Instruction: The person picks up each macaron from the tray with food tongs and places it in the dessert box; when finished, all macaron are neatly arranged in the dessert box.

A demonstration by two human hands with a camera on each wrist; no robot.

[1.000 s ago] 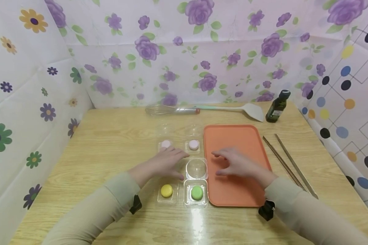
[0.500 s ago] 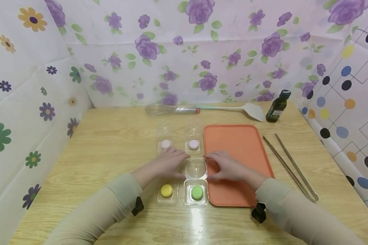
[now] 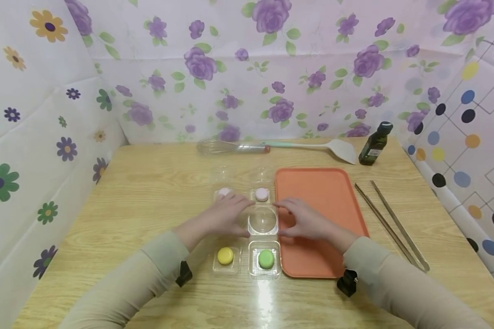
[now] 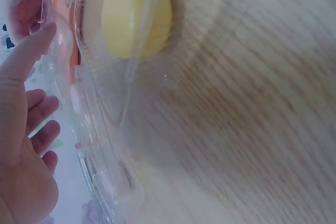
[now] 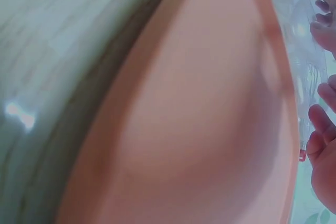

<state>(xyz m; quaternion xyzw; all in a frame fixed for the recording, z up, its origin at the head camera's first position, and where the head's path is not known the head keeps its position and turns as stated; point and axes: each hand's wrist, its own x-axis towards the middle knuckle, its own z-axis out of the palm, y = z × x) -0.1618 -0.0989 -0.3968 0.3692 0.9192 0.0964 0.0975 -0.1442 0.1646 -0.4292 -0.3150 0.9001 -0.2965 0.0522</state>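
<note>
My left hand (image 3: 222, 218) and right hand (image 3: 306, 221) hold opposite sides of a clear plastic lid (image 3: 263, 221), thumbs at its near corners and fingertips at its far ones. The lid belongs to a clear clamshell box with a green macaron (image 3: 266, 259), just in front of it. A second box, left of that one, holds a yellow macaron (image 3: 225, 256). In the left wrist view my left thumb (image 4: 34, 48) meets the lid's edge. The right wrist view catches the lid (image 5: 302, 30) beside my right hand (image 5: 325, 177). Part of the left pink macaron (image 3: 224, 192) is hidden behind my left hand.
An orange tray (image 3: 321, 183) lies under my right hand, with metal tongs (image 3: 393, 224) to its right. Another pink macaron (image 3: 261, 194) sits in an opened box. At the back are a whisk (image 3: 232, 147), a white spatula (image 3: 340, 150) and a dark green bottle (image 3: 372, 147).
My right hand has come left from over the tray to the lid's right side. The lid has since shifted away from the green macaron's base between both hands.
</note>
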